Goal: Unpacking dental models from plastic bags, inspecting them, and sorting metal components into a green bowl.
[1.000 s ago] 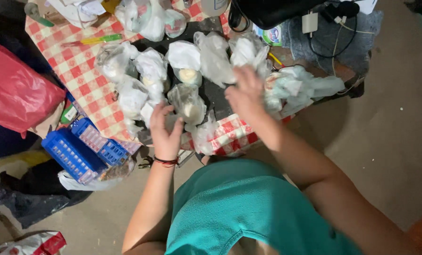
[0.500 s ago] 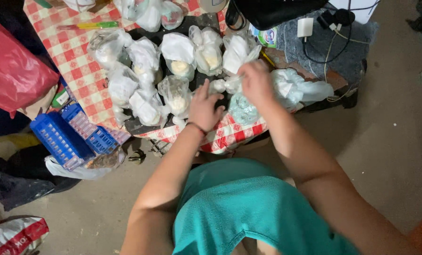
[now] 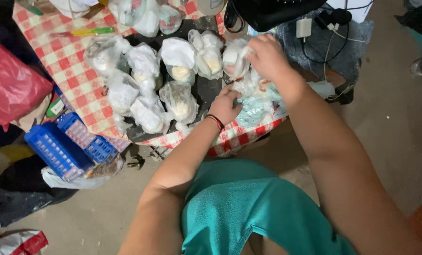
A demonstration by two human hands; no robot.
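Several tied clear plastic bags of pale food (image 3: 179, 100) sit on a dark tray (image 3: 206, 92) on a table with a red-and-white checked cloth (image 3: 76, 78). My left hand (image 3: 226, 105), a dark band at its wrist, rests on a heap of crumpled clear and light blue plastic bags (image 3: 256, 101) at the table's near right corner. My right hand (image 3: 267, 55) is higher up, its fingers closed on the top of a filled bag (image 3: 233, 60) at the right end of the back row. My teal shirt fills the lower middle.
A red plastic bag (image 3: 10, 87) hangs at the left. Blue plastic crates (image 3: 67, 144) lie on the concrete floor below the table. A black bag, a white charger (image 3: 304, 27) and cables rest on grey cloth at top right. A green-and-yellow pen (image 3: 86, 32) lies on the cloth.
The view has shifted right along the table. My left hand moved from the middle bags onto the heap of empty bags; my right hand rose and took hold of a filled bag's top.
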